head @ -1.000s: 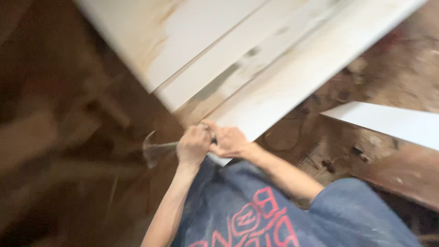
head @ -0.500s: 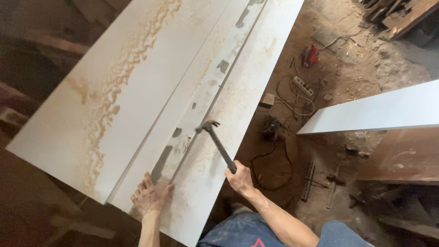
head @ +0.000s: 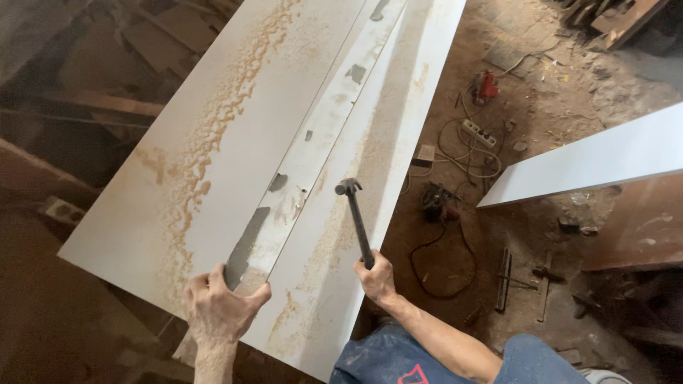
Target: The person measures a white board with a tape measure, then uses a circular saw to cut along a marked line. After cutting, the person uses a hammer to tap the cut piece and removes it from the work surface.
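Firmly, right hand (head: 376, 276) grips dark hammer (head: 355, 219); left hand (head: 219, 307) presses sawdust-streaked white boards (head: 213, 156)

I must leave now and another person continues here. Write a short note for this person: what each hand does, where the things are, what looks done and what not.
Left hand: pressing flat on the near end of the white boards, fingers over the narrow middle strip. It grips nothing.
Right hand: holds the hammer by the handle end, head over the right-hand board, near the seam.
Boards lie side by side, dusted with sawdust; the strip shows grey patches.
On the floor to the right: power strip, cables, red tool.
Done or left: no nails visible, so I cannot tell.
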